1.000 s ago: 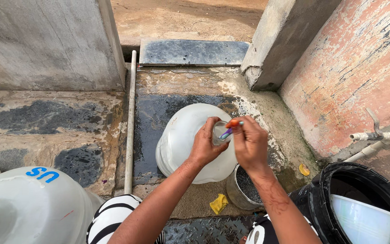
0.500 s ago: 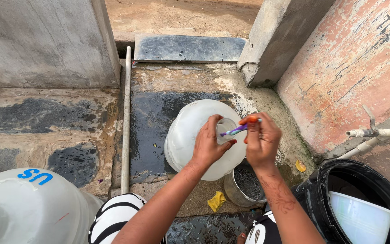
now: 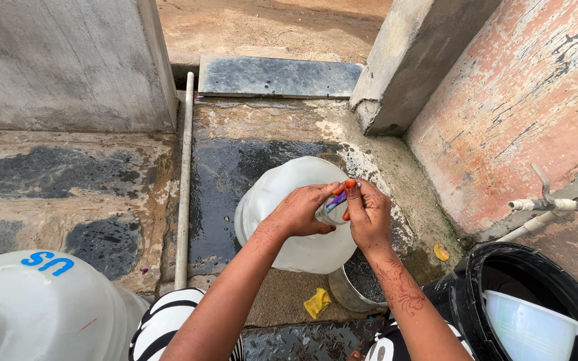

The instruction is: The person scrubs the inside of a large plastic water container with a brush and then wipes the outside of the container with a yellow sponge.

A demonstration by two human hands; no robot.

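A large white translucent plastic water jug (image 3: 282, 207) lies tilted on the wet stone floor, its neck pointing toward me. My left hand (image 3: 302, 210) wraps around the jug's neck. My right hand (image 3: 368, 215) pinches a thin purple and orange stick-like thing (image 3: 339, 198) and holds it at the jug's mouth. What the thing is I cannot tell. Both forearms carry dark reddish patterns.
A steel pot (image 3: 359, 284) stands just below the jug. A black bucket (image 3: 496, 281) with a white bowl (image 3: 533, 327) inside sits at the right, under a wall tap (image 3: 536, 204). Another white jug (image 3: 28, 314) is bottom left. A white pipe (image 3: 183, 180) runs along the floor. A yellow rag (image 3: 317, 303) lies nearby.
The jug and both hands sit slightly lower and more to the right in view. The right hand has brought the stick closer to the jug's mouth.
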